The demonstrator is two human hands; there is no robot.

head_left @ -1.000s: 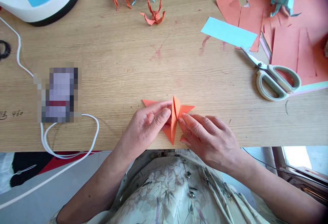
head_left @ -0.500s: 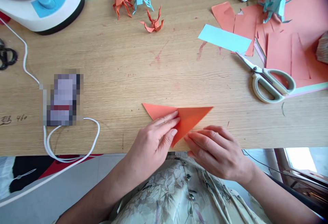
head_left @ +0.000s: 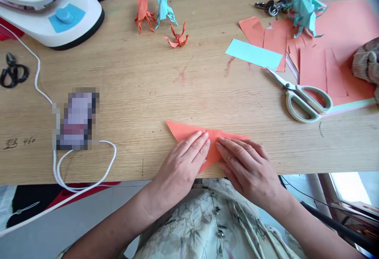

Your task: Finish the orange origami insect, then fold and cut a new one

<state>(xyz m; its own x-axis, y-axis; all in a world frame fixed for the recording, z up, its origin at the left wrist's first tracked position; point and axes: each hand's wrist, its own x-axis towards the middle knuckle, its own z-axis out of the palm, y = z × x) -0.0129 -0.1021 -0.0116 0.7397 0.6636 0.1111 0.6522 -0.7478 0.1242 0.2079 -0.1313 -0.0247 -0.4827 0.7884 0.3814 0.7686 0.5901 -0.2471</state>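
A folded sheet of orange paper (head_left: 213, 152) lies as a triangle near the table's front edge, one corner pointing at me. My left hand (head_left: 184, 162) rests flat over its left half, fingers stretched toward the middle. On the right half lies my right hand (head_left: 251, 166), fingers extended and fingertips pressing beside the centre. Both hands cover much of the sheet, and its left tip and upper edge stay visible. Neither hand grips anything that I can make out.
Scissors (head_left: 308, 101) lie at right beside a blue paper strip (head_left: 254, 53) and orange sheets (head_left: 314, 69). Folded paper figures (head_left: 178, 38) stand at the back, with a teal one (head_left: 304, 10) near keys (head_left: 271, 7). A phone (head_left: 77, 119), white cable (head_left: 115, 152) and fan base (head_left: 74, 22) occupy the left.
My right hand has moved from the paper's lower right edge up onto its right half and flattened there. The right flap now lies lower. The whole view has shifted slightly.
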